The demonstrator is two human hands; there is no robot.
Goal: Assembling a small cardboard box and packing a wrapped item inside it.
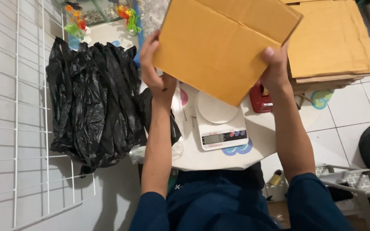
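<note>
Both hands, left hand and right hand, are gripping the cardboard tight by its edges, lifting it flat above the scale.

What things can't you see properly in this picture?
- Flat cardboard piece: its top is cut off by the head view's upper edge.
- Left hand and right hand: the fingers behind the cardboard are hidden.
- Kitchen scale: its display is too small to read, and the cardboard covers the platform's top.
- Red object: partly behind the right hand, so its kind is unclear.
- Black plastic bags: contents hidden.
</note>
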